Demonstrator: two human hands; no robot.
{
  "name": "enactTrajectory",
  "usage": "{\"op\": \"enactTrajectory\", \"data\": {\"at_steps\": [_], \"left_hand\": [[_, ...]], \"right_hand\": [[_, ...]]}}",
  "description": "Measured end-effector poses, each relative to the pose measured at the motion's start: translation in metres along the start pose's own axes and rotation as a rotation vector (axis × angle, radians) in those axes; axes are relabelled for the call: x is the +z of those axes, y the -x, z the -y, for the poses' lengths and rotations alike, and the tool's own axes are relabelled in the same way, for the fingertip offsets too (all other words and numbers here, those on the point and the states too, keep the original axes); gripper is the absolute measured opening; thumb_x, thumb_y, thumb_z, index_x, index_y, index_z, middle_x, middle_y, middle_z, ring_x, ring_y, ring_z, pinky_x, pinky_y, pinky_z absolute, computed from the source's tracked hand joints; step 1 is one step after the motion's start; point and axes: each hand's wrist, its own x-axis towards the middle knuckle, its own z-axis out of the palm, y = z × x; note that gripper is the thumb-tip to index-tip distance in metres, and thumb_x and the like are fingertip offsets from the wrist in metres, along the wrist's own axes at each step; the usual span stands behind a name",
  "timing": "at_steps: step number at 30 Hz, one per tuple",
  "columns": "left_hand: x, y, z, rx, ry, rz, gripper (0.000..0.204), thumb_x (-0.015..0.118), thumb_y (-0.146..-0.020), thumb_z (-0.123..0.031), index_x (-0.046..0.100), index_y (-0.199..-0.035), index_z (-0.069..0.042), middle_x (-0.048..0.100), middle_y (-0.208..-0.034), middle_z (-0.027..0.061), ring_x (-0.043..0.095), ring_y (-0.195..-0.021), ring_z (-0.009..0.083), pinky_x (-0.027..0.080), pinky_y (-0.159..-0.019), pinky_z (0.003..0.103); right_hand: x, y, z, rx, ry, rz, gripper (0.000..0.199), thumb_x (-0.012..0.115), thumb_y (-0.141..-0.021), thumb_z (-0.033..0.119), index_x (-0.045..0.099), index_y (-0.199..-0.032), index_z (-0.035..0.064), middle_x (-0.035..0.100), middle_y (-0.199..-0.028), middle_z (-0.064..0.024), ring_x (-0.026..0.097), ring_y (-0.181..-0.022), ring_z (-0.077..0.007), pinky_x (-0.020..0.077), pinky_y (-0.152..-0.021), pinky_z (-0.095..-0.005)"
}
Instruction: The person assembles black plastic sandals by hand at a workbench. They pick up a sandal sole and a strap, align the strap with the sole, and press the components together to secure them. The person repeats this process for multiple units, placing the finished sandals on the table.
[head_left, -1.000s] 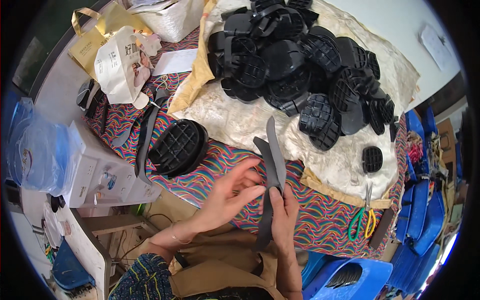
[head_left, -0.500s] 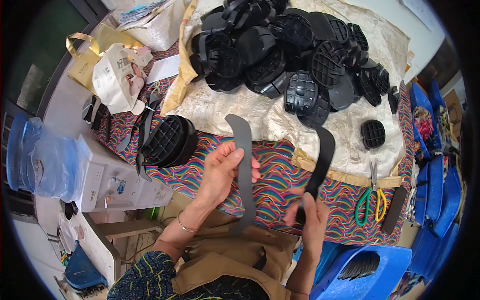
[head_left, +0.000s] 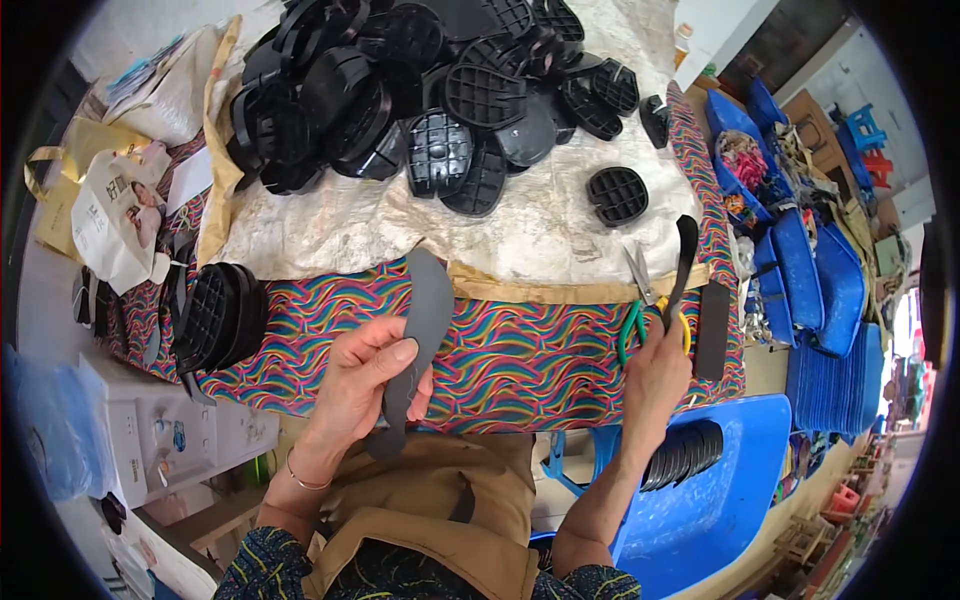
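My left hand (head_left: 352, 378) is closed on a curved dark grey strip (head_left: 430, 300), the thumb pressed on its face, over the patterned cloth. At the right of the table, my right hand (head_left: 656, 385) grips the lower end of a curved black strip (head_left: 684, 262) that stands up from the fingers. Just behind that hand lie scissors (head_left: 630, 328) with green and yellow handles, partly covered by it. A flat dark bar (head_left: 712, 332) rests to the right of them. One black grid-ribbed moulded piece (head_left: 618, 196) lies alone beyond the scissors.
Black ribbed pieces (head_left: 485, 95) are heaped on a whitish sheet (head_left: 330, 230) at the back. A smaller stack (head_left: 222, 315) stands at the left, near bags (head_left: 120, 225). Below right, a blue tub (head_left: 740, 500) holds a row of black strips (head_left: 685, 452). More blue tubs (head_left: 835, 280) stand far right.
My right hand has moved right with the black strip, to beside the scissors. My left hand still holds the grey strip, now turned more broadside. The whole view has swung to the right.
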Motion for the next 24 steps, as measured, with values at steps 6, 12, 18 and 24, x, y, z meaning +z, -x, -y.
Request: {"op": "enactTrajectory", "data": {"at_steps": [6, 12, 18, 24], "left_hand": [[0.009, -0.003, -0.005, -0.075, -0.189, 0.05, 0.017, 0.055, -0.097, -0.009, 0.061, -0.107, 0.003, 0.065, -0.074, 0.0114, 0.061, -0.053, 0.0164, 0.051, -0.047, 0.029], [0.039, -0.017, -0.001, -0.199, -0.455, 0.258, 0.019, 0.057, -0.098, -0.013, 0.063, -0.112, -0.002, 0.065, -0.078, 0.0028, 0.061, -0.06, 0.0075, 0.049, -0.052, 0.021], [0.017, -0.026, -0.006, -0.089, -0.774, 0.572, 0.017, 0.064, -0.092, -0.014, 0.067, -0.105, -0.003, 0.062, -0.068, 0.005, 0.056, -0.054, 0.0114, 0.042, -0.051, 0.029], [-0.024, -0.019, -0.044, 0.053, -1.113, 0.564, 0.019, 0.073, -0.086, -0.017, 0.069, -0.098, -0.003, 0.067, -0.075, 0.0078, 0.057, -0.059, 0.0147, 0.043, -0.056, 0.03]], "right_hand": [[0.009, 0.009, 0.012, -0.158, 0.211, -0.046, 0.039, 0.059, -0.095, 0.026, 0.053, -0.122, -0.0008, 0.064, -0.09, -0.022, 0.064, -0.083, -0.0371, 0.0511, -0.071, -0.0446], [-0.015, 0.046, 0.046, -0.165, -1.221, 0.452, 0.032, 0.068, -0.089, 0.014, 0.062, -0.115, -0.0048, 0.061, -0.1, -0.0102, 0.056, -0.088, -0.0207, 0.0454, -0.08, -0.0346], [-0.003, 0.03, 0.027, 0.206, -1.669, -0.043, 0.009, 0.063, -0.093, 0.01, 0.066, -0.093, 0.0014, 0.063, -0.082, -0.005, 0.057, -0.072, -0.0138, 0.0472, -0.073, -0.0276], [-0.018, 0.031, -0.021, 0.061, -1.884, 0.118, 0.017, 0.06, -0.097, 0.021, 0.057, -0.092, 0.0057, 0.058, -0.082, -0.0038, 0.051, -0.076, -0.013, 0.0422, -0.069, -0.0291]]}}
